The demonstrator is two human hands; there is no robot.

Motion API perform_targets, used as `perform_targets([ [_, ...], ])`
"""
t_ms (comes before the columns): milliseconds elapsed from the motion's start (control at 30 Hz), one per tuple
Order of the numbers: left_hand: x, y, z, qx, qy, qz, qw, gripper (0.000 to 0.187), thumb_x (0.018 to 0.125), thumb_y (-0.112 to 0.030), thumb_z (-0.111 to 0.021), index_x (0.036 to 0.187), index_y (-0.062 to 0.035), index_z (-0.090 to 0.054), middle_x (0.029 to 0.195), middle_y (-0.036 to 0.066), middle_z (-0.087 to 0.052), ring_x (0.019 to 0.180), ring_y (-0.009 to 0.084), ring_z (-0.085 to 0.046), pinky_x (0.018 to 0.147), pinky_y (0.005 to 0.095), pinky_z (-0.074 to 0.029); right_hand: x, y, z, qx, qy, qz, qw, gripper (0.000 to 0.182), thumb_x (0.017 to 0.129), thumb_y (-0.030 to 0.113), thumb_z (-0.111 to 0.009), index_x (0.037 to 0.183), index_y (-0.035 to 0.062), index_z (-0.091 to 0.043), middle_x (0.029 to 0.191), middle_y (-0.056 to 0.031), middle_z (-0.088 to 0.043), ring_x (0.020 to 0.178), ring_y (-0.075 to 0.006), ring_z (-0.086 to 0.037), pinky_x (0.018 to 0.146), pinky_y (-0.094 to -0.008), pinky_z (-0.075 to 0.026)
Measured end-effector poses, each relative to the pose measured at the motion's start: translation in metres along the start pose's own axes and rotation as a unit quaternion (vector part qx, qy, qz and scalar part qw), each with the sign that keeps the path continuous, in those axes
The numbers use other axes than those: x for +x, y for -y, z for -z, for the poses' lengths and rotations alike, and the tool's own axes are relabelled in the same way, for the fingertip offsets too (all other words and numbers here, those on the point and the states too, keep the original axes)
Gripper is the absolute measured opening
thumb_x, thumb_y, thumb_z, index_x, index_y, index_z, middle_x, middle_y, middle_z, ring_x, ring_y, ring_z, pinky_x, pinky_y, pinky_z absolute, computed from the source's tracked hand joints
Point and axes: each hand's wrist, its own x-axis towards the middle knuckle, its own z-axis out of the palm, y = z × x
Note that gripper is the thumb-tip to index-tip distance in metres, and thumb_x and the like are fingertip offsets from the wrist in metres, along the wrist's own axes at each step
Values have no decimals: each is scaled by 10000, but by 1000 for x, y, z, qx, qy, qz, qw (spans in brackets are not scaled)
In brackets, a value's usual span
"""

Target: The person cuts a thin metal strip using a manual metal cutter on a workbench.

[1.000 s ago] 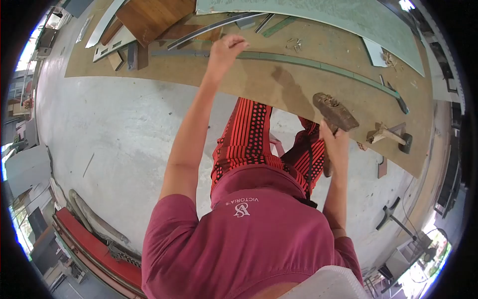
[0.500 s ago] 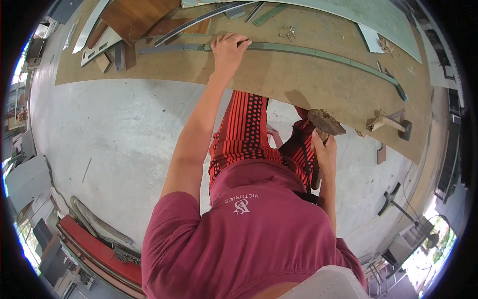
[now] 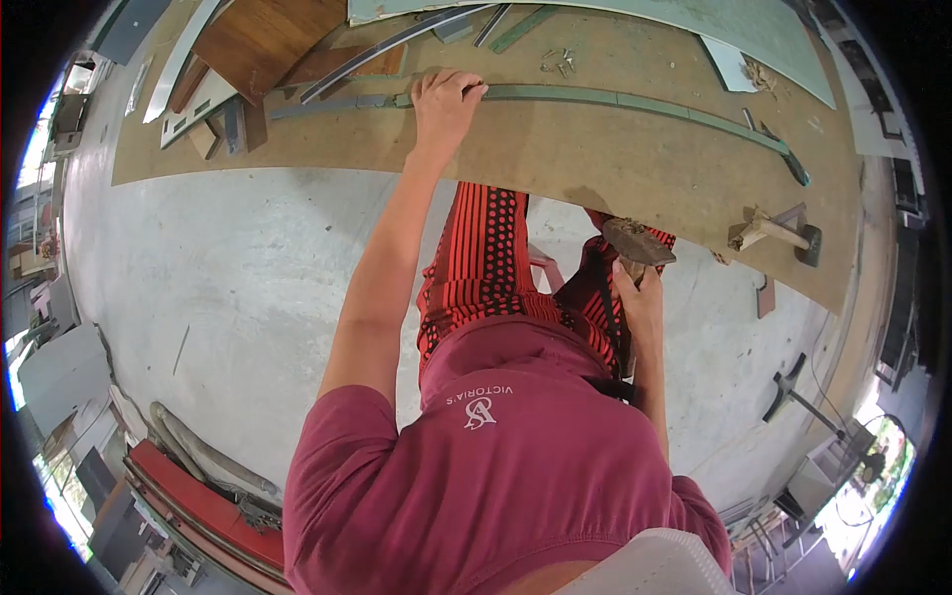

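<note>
My left hand (image 3: 446,107) rests over a long narrow green strip (image 3: 565,95) lying across the brown table. Its thumb and forefinger come together at the strip; what they pinch is too small to make out. My right hand (image 3: 640,296), lower and to the right, is closed around the handle of a hammer, just below its worn, dark head (image 3: 638,242). The hammer head is at the table's near edge, apart from the strip. Small metal pieces, probably nails (image 3: 561,63), lie behind the strip.
On the brown table (image 3: 347,144), boards (image 3: 263,45) are stacked at the back left. A large pale green panel (image 3: 635,8) spans the back. Another hammer (image 3: 807,245) lies by the right edge, near a dark-ended tool (image 3: 795,169). A red bench-like object (image 3: 198,496) stands at lower left.
The view has shifted slightly. My left hand is still at the strip, and my right hand still holds the hammer low, in nearly the same pose.
</note>
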Motion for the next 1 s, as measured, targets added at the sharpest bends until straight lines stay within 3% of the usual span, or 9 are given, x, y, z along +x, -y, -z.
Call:
perform_targets([
  [133, -2, -2, 0, 16, -7, -35, 999, 139, 776, -218, -654, 853, -103, -661, 902, 48, -625, 906, 272, -554, 881, 422, -357, 7, 0, -4, 3, 4, 25, 1000, 223, 868, 200, -611, 965, 12, -540, 634, 20, -505, 516, -64, -435, 461, -240, -346],
  [333, -8, -4, -3, -8, -34, -56, 998, 136, 756, -191, -670, 861, -109, -644, 896, 39, -616, 894, 266, -552, 883, 423, -342, 31, 60, -19, 14, 79, 66, 995, 328, 866, 219, -599, 1060, -28, -507, 645, -29, -534, 520, -103, -497, 497, -256, -404],
  [400, -10, -3, -6, -8, -50, -60, 997, 134, 755, -186, -670, 862, -111, -642, 898, 38, -614, 892, 263, -552, 889, 422, -337, 42, 87, -26, -58, 127, 106, 985, 422, 863, 267, -589, 1111, -57, -480, 652, -63, -556, 539, -134, -547, 520, -263, -431],
  [500, -13, -4, -10, -1, -82, -62, 995, 124, 757, -179, -666, 861, -116, -644, 900, 34, -612, 895, 257, -555, 919, 433, -327, 57, 124, -43, -125, 116, 133, 976, 460, 864, 311, -580, 1095, -74, -480, 658, -79, -566, 548, -149, -567, 519, -270, -443],
  [633, -14, -2, -18, 0, -121, -64, 991, 115, 733, -160, -682, 835, -125, -643, 886, 20, -603, 880, 235, -563, 964, 476, -303, 84, 150, -68, -99, 155, 194, 964, 443, 868, 331, -574, 1035, -70, -491, 686, -83, -568, 546, -141, -562, 520, -277, -459],
  [800, -14, -1, -21, -6, -139, -60, 988, 119, 710, -146, -697, 812, -128, -639, 864, 7, -588, 872, 214, -566, 979, 504, -295, 104, 156, -94, -38, 169, 178, 969, 435, 876, 367, -570, 968, -52, -498, 739, -93, -571, 543, -126, -554, 515, -275, -480],
  [1000, -15, 2, -22, -11, -140, -54, 989, 122, 690, -135, -701, 795, -117, -642, 860, 3, -585, 860, 206, -570, 983, 508, -299, 113, 158, -105, -91, 154, 173, 969, 435, 880, 361, -573, 977, -57, -501, 742, -93, -575, 536, -130, -558, 505, -278, -485],
])
